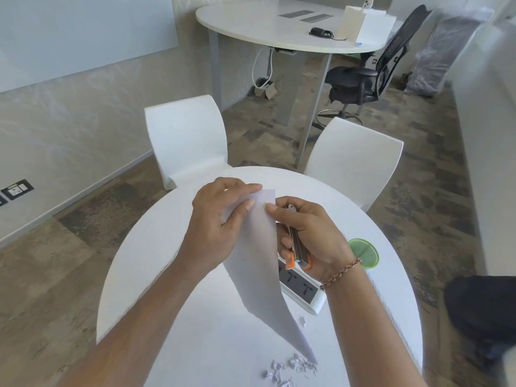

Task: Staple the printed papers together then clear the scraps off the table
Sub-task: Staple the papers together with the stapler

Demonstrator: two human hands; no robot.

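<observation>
The printed papers [262, 263] are held up above the round white table [156, 263], white back side toward me. My left hand [220, 219] pinches their top left part between thumb and fingers. A metal stapler with orange ends [297, 247] lies in my right hand [310, 233], whose thumb presses the papers' top right corner. Small paper scraps and loose staples [290, 370] lie on the table near the front edge, below the papers' lower corner.
A white power strip [303, 289] lies on the table under my right wrist, and a green mesh dish [364, 252] sits to its right. Two white chairs [187, 138] [354, 160] stand at the far side. A dark object [483, 311] is at the right.
</observation>
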